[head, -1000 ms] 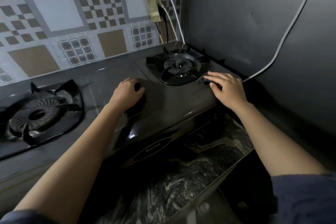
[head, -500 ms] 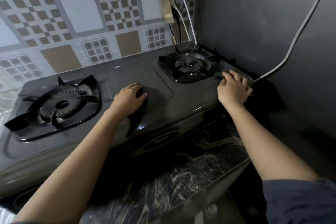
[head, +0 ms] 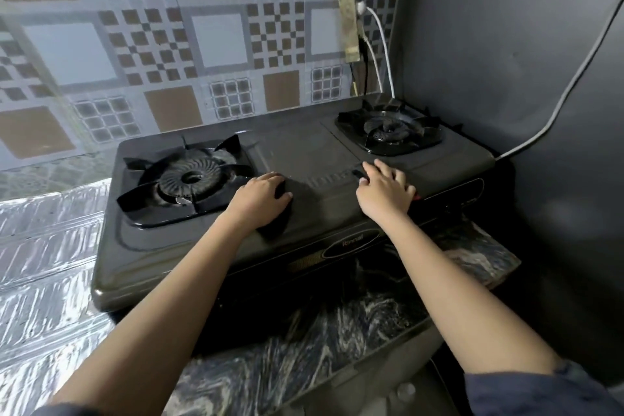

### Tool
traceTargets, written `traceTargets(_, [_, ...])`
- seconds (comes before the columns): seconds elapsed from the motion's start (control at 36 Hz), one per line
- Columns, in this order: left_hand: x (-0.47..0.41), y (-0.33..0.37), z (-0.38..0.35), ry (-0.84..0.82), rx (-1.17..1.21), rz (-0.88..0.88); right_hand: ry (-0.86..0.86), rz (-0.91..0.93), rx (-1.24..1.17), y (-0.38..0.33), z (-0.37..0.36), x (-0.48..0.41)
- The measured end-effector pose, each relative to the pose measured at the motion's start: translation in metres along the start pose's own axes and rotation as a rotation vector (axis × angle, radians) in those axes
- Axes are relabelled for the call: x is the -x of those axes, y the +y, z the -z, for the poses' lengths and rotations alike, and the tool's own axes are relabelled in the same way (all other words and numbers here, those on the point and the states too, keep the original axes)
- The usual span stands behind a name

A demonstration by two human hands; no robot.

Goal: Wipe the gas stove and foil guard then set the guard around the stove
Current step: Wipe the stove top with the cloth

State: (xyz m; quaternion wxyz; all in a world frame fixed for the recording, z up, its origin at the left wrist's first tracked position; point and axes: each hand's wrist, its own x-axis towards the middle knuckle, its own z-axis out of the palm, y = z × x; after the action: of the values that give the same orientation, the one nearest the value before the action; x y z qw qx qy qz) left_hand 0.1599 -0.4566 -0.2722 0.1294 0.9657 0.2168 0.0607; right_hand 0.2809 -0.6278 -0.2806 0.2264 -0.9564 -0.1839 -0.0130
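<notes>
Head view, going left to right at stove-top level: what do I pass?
Crinkled foil → left burner → left hand → right hand → grey cable at the right wall. I left out the right burner because it overlaps the right hand.

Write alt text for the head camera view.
A left hand and a right hand rest on the top of a dark gas stove, between its two burners. Crinkled silver foil lies flat to the stove's left; patterned tiles stand behind.

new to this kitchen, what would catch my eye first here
A dark two-burner gas stove fills the middle, with the left hand resting beside its left burner and the right hand on its top, right of centre. Crinkled silver foil lies left of it, a chequered tile wall behind.
</notes>
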Motion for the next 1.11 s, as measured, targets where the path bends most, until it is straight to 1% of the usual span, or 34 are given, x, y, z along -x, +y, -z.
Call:
traceTargets(0.11, [0.011,-0.009,0.002,0.013,0.008,-0.017,-0.097,0.047,0.079,0.001,0.008,0.000])
traceTargets(0.19, [0.019,-0.013,-0.001,0.025,0.020,-0.006,-0.119,0.141,0.112,0.013,0.018,-0.004])
traceTargets(0.28, [0.025,-0.014,-0.003,0.032,0.024,0.018,-0.135,0.238,0.085,0.026,0.025,-0.009])
traceTargets(0.42, [0.032,-0.011,-0.001,0.053,0.031,0.084,-0.057,0.468,0.097,0.045,0.028,-0.018])
traceTargets(0.47, [0.037,-0.008,0.000,0.063,0.028,0.112,-0.038,0.557,0.053,0.050,0.024,-0.022])
traceTargets(0.58, [0.048,-0.004,-0.001,0.107,-0.010,0.135,-0.070,0.648,-0.048,0.052,0.014,-0.025])
traceTargets(0.78, [0.088,0.000,-0.005,0.244,-0.016,0.189,0.053,0.657,-0.101,0.037,-0.005,-0.012])
traceTargets(0.89, [0.123,-0.006,-0.013,0.372,-0.039,0.260,0.091,0.615,-0.135,0.014,-0.018,0.004])
traceTargets(1.0, [0.153,-0.020,-0.021,0.524,-0.025,0.421,0.103,0.591,-0.143,-0.010,-0.030,0.021])
traceTargets(1.11, [0.175,-0.032,-0.027,0.615,0.041,0.603,0.077,0.631,-0.150,-0.031,-0.038,0.039])
